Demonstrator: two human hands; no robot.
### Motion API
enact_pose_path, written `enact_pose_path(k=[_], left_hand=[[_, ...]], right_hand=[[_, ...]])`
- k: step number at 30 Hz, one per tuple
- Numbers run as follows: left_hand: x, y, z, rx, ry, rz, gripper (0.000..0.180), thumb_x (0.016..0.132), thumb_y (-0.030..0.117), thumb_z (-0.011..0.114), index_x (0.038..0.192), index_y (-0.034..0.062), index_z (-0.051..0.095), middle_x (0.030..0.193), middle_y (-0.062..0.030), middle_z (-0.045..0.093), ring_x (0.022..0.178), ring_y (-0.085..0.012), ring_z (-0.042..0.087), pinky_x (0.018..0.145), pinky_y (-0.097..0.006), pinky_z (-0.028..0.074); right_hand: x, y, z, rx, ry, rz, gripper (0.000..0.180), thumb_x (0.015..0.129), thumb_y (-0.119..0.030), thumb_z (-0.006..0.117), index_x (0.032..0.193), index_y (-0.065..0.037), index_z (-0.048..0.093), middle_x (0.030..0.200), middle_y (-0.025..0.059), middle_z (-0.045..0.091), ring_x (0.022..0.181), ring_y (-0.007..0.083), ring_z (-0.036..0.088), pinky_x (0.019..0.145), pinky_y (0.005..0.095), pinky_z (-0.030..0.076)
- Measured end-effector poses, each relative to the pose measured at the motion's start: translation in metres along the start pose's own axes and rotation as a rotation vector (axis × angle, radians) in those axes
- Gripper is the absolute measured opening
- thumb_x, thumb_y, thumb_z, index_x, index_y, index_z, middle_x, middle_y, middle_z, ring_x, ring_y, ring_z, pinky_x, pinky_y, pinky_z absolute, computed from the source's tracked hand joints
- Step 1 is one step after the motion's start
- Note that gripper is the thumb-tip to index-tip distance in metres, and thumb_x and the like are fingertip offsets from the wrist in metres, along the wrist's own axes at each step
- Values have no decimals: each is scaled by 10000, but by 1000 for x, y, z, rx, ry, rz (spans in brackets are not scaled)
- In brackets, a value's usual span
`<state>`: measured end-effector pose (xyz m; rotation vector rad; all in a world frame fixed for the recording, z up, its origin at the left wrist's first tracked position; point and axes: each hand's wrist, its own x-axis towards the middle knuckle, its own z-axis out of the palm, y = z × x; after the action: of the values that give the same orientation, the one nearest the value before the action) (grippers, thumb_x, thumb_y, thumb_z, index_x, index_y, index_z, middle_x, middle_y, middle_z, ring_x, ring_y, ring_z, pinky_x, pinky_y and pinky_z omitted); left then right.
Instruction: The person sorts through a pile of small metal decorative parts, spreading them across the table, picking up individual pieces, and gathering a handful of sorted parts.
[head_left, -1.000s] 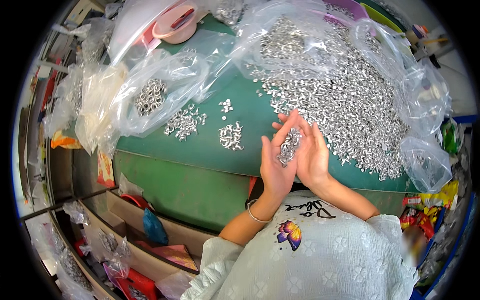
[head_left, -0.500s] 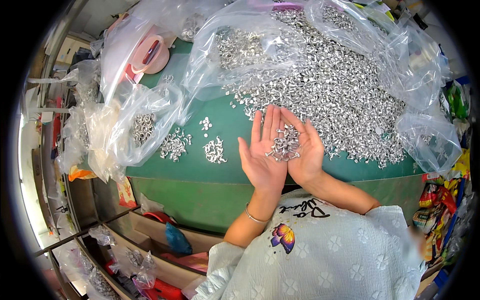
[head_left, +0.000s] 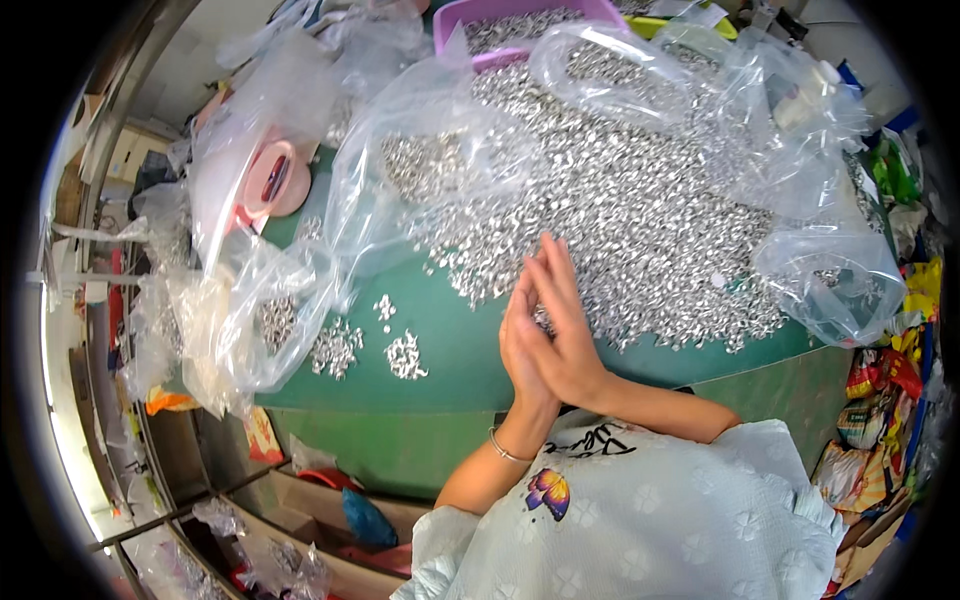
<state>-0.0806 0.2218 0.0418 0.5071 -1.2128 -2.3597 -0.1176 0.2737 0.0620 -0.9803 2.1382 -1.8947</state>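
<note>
My left hand (head_left: 517,348) and my right hand (head_left: 572,350) are cupped together, palms facing, above the front edge of the heap. Between them are small silvery curved metal pieces (head_left: 543,319); only a few show in the gap, and the rest are hidden by my fingers. Just beyond my fingertips spreads a wide heap (head_left: 660,230) of similar metal pieces on the green table (head_left: 455,345). Left of my hands lie a small pile of curved pieces (head_left: 406,356), a larger pile (head_left: 336,348) and a tiny cluster of bits (head_left: 384,308).
Clear plastic bags (head_left: 355,190) holding metal parts lie at the left and over the heap. A purple basin (head_left: 447,28) of pieces stands at the back, a pink container (head_left: 290,190) at the left. Open drawers (head_left: 275,505) are below left; colourful packets (head_left: 865,425) are at the right.
My hands were side by side with palms up, showing a handful of metal pieces. They have now folded together over the pieces, the right hand turning in against the left.
</note>
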Motion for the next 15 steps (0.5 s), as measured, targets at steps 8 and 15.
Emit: enact_pose_path(k=[8,15], left_hand=[[33,-27,34,-344,-91,-274,467,1014,243,365,1412,0,344,1376,-113,456,1233,-247,479,1042,-347,383],[127,21,115,-911,135,-451,298,982,124,434,1220,-51,468,1229,-184,504,1168,-282,508,1010,-400,453]], right_hand=[[26,6,-43,-344,28,-159,480,918,-224,502,1318,37,456,1476,272,268,1401,464,152,1103,599,91],[47,23,-71,225,506,-263,457,1005,-178,322,1397,58,312,1473,210,303,1420,317,199,1159,434,111]])
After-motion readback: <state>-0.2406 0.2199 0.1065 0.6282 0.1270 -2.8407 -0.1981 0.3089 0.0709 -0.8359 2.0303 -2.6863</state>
